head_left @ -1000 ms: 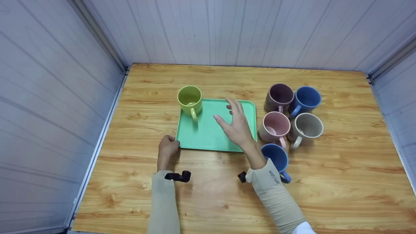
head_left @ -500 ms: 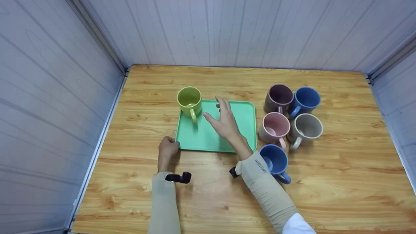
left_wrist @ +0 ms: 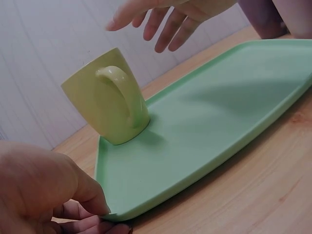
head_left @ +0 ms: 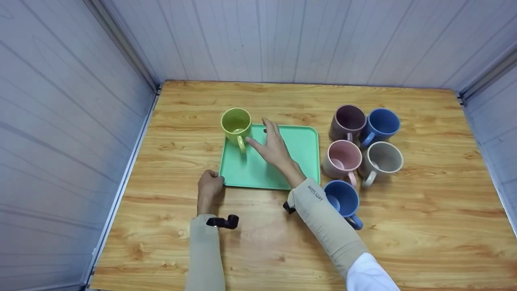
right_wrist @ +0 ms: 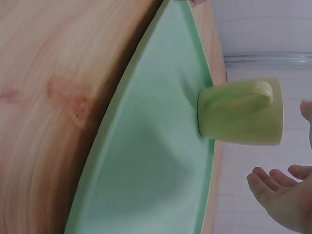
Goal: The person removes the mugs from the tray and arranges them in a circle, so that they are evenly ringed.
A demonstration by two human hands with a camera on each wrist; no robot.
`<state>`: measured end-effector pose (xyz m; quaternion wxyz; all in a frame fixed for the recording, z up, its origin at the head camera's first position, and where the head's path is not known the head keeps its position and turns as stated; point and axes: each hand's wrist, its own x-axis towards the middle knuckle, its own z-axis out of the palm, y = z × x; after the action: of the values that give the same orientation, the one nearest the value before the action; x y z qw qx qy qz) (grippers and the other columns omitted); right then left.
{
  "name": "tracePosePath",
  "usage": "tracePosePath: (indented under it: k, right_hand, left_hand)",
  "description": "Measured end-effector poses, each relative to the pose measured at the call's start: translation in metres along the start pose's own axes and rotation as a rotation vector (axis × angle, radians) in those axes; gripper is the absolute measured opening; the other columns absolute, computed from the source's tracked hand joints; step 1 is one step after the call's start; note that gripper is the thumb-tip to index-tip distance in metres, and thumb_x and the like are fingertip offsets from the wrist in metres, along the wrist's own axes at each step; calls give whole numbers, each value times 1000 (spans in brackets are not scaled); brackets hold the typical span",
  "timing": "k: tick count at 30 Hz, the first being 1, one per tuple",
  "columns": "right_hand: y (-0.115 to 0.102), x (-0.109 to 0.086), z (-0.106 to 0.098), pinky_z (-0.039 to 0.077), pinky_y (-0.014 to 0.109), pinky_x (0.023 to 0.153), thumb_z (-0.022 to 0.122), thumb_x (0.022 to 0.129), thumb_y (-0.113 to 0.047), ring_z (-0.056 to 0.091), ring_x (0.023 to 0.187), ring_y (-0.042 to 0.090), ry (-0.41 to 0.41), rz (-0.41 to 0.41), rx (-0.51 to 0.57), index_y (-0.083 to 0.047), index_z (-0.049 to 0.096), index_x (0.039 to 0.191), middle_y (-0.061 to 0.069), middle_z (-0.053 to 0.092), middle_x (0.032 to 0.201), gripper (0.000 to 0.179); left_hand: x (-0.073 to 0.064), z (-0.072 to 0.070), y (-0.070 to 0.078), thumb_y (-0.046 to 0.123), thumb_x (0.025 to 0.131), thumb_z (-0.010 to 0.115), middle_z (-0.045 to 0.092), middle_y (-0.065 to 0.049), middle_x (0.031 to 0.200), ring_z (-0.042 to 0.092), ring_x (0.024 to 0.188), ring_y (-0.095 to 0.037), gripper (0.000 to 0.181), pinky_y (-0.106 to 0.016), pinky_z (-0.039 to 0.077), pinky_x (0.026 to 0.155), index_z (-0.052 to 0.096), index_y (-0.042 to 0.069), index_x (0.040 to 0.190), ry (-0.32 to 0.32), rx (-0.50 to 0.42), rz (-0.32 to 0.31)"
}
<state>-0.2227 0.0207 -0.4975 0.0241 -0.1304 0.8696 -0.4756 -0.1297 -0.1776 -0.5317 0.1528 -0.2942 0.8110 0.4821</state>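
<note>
A yellow-green mug (head_left: 235, 127) stands upright on the far left corner of a green tray (head_left: 258, 173), its handle facing the person. At the tray's near left corner my left hand (head_left: 209, 186) pinches the rim; in the left wrist view the thumb lies on top and the other fingers curl at and below the edge. My right hand (head_left: 274, 148) hovers over the tray just right of the mug, thumb and fingers spread and holding nothing. The right wrist view shows a gap between those fingers and the mug (right_wrist: 239, 114).
Right of the tray stand several upright mugs: a dark purple one (head_left: 338, 128), a blue one (head_left: 383, 129), a pink one (head_left: 334, 165), a grey one (head_left: 389, 171) and a nearer blue one (head_left: 348, 208). Pale panel walls (head_left: 278, 40) enclose the wooden table (head_left: 161, 242).
My right hand has moved left across the tray toward the yellow-green mug, fingers still spread. The left hand keeps its hold on the tray corner, and the mugs have stayed put.
</note>
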Motion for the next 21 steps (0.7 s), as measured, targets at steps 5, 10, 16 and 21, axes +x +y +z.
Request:
tracePosePath:
  k: [5, 10, 16, 21]
  right_hand:
    - [-1, 8, 4, 42, 44, 101, 62, 85, -55, 43, 130, 28, -34, 12, -6, -10, 24, 150, 10, 31, 149, 87]
    - [-2, 13, 5, 40, 44, 103, 62, 85, -56, 39, 134, 24, -73, 20, -35, -12, 20, 151, 9, 28, 152, 89]
    - [-4, 19, 8, 35, 45, 108, 62, 84, -58, 34, 139, 24, -101, 43, -14, -15, 17, 152, 8, 23, 154, 93]
    - [-4, 23, 11, 33, 45, 110, 63, 82, -59, 30, 141, 23, -123, 54, -3, -14, 16, 152, 8, 21, 156, 96]
  left_hand:
    - [-1, 0, 0, 9, 89, 46, 51, -17, 117, 48, 107, -29, 29, -41, 43, 90, 49, -1, 116, 3, -4, -16]
    - [-2, 0, 0, 9, 89, 46, 51, -17, 118, 48, 107, -28, 29, -41, 43, 92, 49, 0, 116, 2, -4, -20]
    - [-4, 0, -2, 7, 89, 45, 51, -17, 114, 47, 102, -28, 25, -37, 41, 82, 49, -1, 113, 19, -16, 16]
    - [-4, 1, -3, 7, 89, 45, 51, -16, 112, 47, 101, -28, 25, -35, 41, 80, 49, 0, 113, 20, -18, 1]
